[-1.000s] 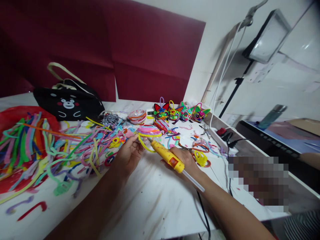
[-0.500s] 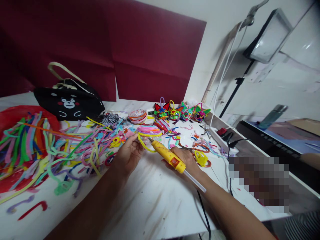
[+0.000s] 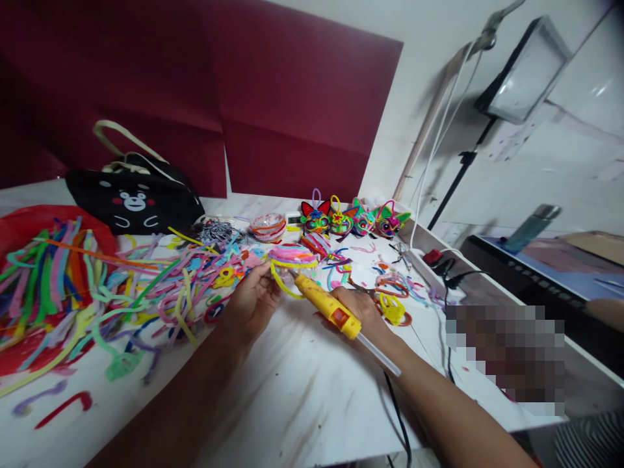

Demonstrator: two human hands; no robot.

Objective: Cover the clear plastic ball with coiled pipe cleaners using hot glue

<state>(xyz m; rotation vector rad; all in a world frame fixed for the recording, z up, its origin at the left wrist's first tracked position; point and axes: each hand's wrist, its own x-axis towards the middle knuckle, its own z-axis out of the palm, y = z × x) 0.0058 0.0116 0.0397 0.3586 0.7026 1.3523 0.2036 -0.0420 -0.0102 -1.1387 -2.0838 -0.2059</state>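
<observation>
My left hand is closed on the edge of a rounded craft piece wrapped in pink, orange and purple pipe cleaners. A yellow pipe cleaner runs along its rim, and part of it curves down loose below. In my right hand is a yellow hot glue gun, with a clear glue stick poking out of its back. The nozzle points at the piece, close to the yellow strip; whether it touches I cannot tell. Orange-handled scissors lie partly under a yellow pipe-cleaner shape, beside my right hand.
Loose pipe cleaners cover the table's left, beside a red bag full of more. Behind stand a black bag, a clear wrapped bowl shape and several finished animal heads. A black cord hangs at the front edge.
Almost nothing differs. The glue gun's tip has shifted very slightly left along the yellow strip, and the craft piece has tilted a touch.
</observation>
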